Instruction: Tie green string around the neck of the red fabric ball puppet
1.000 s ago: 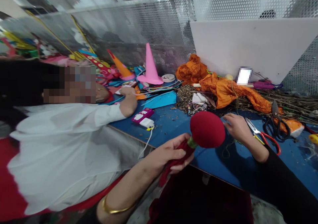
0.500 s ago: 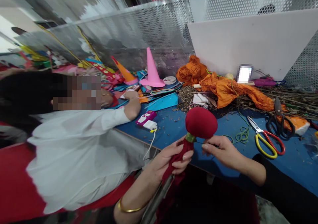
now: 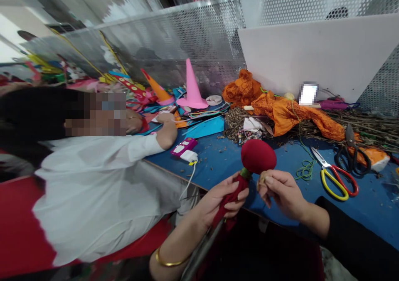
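Observation:
A round, stuffed red cloth ball [image 3: 258, 156] tops a bundle of gathered red cloth [image 3: 229, 198]. Green string [image 3: 246, 173] is bound around the neck just under the ball. My left hand [image 3: 222, 195] is closed around the gathered cloth below that binding, and a greyish stick-like length [image 3: 202, 247] runs down from it past my forearm. Close to the ball's lower right, my right hand [image 3: 279, 189] is closed in a pinch, apparently on the green string; the strand between the fingers is hard to see.
Red-and-yellow-handled scissors [image 3: 335, 177] and dark scissors [image 3: 352, 152] lie right. Loose green string [image 3: 307, 168] curls on the blue table [image 3: 212, 168]. Orange cloth [image 3: 280, 110], dry twigs [image 3: 374, 125] and a pink cone hat [image 3: 193, 89] stand behind. A co-worker in white [image 3: 102, 193] sits left.
My right hand has turned and curled its fingers more beside the ball. My left hand and the red ball have shifted slightly right, the ball also a little lower.

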Action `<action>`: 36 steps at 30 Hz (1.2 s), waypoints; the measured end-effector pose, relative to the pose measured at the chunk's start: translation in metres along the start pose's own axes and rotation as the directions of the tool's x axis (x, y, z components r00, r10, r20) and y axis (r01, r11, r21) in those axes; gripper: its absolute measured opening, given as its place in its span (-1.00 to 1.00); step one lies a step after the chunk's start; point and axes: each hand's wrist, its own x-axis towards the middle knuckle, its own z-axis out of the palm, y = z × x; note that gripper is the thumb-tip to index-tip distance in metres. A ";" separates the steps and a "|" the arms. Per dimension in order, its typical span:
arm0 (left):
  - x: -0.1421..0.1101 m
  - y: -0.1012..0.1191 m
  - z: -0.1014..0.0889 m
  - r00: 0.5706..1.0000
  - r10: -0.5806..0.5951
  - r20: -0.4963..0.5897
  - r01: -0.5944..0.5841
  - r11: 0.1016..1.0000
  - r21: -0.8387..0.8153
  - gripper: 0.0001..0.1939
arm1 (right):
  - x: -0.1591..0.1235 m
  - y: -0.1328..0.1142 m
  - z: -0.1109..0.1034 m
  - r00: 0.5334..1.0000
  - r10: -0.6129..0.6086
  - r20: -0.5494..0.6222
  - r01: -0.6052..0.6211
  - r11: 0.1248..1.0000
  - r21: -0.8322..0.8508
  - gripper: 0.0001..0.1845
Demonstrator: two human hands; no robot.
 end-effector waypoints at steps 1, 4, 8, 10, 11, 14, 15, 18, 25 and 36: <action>0.001 -0.001 0.002 1.000 0.000 -0.026 0.001 1.000 0.030 -0.73 | 0.000 0.000 0.000 0.999 0.046 -0.010 -0.046 0.998 -0.041 -0.57; 0.004 -0.004 0.008 0.994 0.012 -0.110 0.003 0.991 0.131 -0.72 | 0.001 -0.005 0.002 0.996 0.036 -0.087 -0.056 0.971 -0.235 -0.53; 0.006 -0.007 0.014 0.981 0.067 -0.181 -0.024 0.973 0.227 -0.63 | 0.000 -0.012 0.006 0.990 -0.063 -0.127 0.001 0.902 -0.432 -0.55; 0.006 -0.008 0.016 0.973 0.114 -0.202 -0.057 0.962 0.269 -0.60 | -0.001 -0.013 0.007 0.987 -0.080 -0.138 0.004 0.876 -0.482 -0.57; 0.006 -0.009 0.017 0.968 0.133 -0.213 -0.069 0.956 0.286 -0.60 | -0.001 -0.013 0.007 0.986 -0.087 -0.144 0.004 0.868 -0.496 -0.58; 0.005 -0.010 0.016 0.957 0.164 -0.241 -0.080 0.942 0.325 -0.60 | -0.003 -0.011 0.008 0.982 -0.104 -0.156 0.007 0.850 -0.526 -0.60; 0.005 -0.011 0.016 0.953 0.172 -0.248 -0.081 0.938 0.336 -0.60 | -0.004 -0.009 0.008 0.982 -0.112 -0.155 0.012 0.843 -0.538 -0.60; 0.010 -0.013 0.014 0.947 0.202 -0.250 -0.100 0.924 0.368 -0.61 | -0.006 -0.004 0.009 0.982 -0.144 -0.124 0.043 0.803 -0.595 -0.60; 0.026 -0.010 0.005 0.864 0.451 -0.224 -0.109 0.601 0.792 -0.73 | -0.003 -0.019 0.006 0.935 -0.097 0.340 0.334 0.561 -0.757 -0.69; 0.029 -0.018 0.023 0.976 0.217 -0.024 0.052 -0.123 0.991 -0.80 | 0.013 -0.045 -0.024 0.925 -0.108 0.365 0.377 0.377 -0.846 -0.74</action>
